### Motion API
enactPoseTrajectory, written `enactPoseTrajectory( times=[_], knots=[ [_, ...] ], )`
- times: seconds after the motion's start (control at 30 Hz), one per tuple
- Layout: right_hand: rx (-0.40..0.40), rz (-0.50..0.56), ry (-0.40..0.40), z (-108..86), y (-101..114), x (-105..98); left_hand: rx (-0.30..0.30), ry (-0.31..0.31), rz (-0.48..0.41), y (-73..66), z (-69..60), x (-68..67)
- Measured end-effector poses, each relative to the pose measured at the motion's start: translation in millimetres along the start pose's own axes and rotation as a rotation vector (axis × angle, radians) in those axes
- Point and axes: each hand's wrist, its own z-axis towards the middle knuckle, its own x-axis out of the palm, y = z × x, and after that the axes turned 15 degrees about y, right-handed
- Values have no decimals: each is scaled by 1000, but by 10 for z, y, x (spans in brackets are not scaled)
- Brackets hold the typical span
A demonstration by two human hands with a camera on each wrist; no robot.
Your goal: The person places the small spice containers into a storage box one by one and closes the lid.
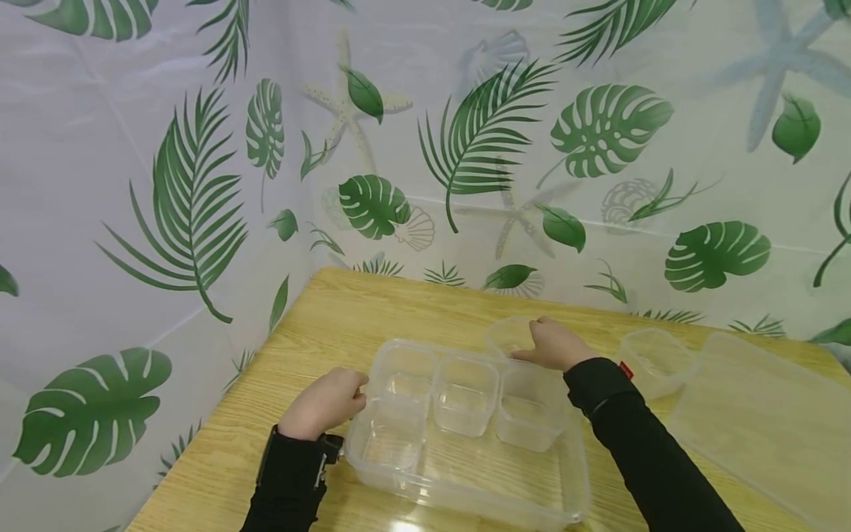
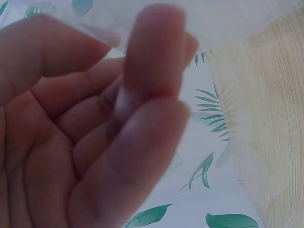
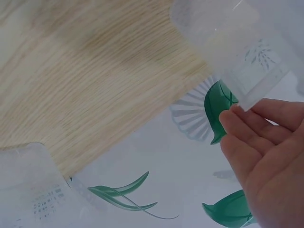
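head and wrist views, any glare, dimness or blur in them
Head: glare spot on the table below the large tray; left wrist: dim, left hand shadowed and softly focused; right wrist: hazy, low contrast, upper container looking washed out.

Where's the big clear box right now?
In the head view, the box sits on the table at lower centre, slightly right, with small tubs inside and the left hand at its left side.

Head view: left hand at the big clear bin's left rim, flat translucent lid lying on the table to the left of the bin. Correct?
One error: the flat translucent lid lies on the table to the right of the big clear bin, as the head view shows. The left hand is at the bin's left rim, as stated.
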Motion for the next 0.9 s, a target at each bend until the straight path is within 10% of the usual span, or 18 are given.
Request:
enactPoseTrajectory(
  times=[0.9],
  knots=[
    [11, 128, 35, -11, -38, -29, 8, -13, 19, 25, 16, 16]
  ],
)
